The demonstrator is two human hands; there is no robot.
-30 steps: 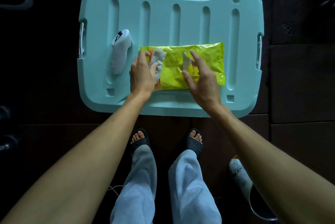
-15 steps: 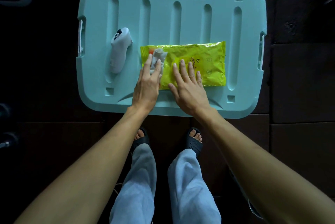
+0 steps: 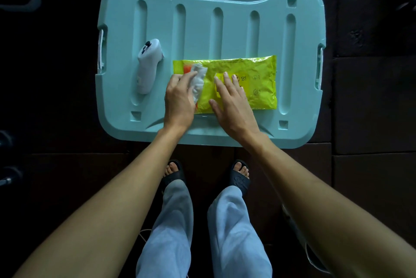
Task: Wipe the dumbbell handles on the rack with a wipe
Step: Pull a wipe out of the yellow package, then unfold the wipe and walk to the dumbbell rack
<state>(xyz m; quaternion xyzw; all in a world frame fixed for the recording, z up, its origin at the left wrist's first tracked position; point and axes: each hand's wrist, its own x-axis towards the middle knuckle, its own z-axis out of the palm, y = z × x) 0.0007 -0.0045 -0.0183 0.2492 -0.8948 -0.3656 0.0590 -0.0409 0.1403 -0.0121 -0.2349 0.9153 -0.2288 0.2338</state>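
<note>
Below me are my sandals (image 3: 239,177) on the dark floor (image 3: 371,102). On the teal lid (image 3: 225,32), my left hand (image 3: 180,97) curls round a white wipe (image 3: 198,81) at the near-left end of the yellow pack (image 3: 254,79), while my right hand (image 3: 231,99) lies flat on the pack, fingers straight. Left of the pack, a white controller (image 3: 147,66) rests apart from it; I can't see the dumbbells clearly.

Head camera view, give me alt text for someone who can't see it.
A person's left hand grips a white wipe while the right hand presses flat on a yellow wipes packet, which lies on a teal bin lid beside a white controller.
</note>
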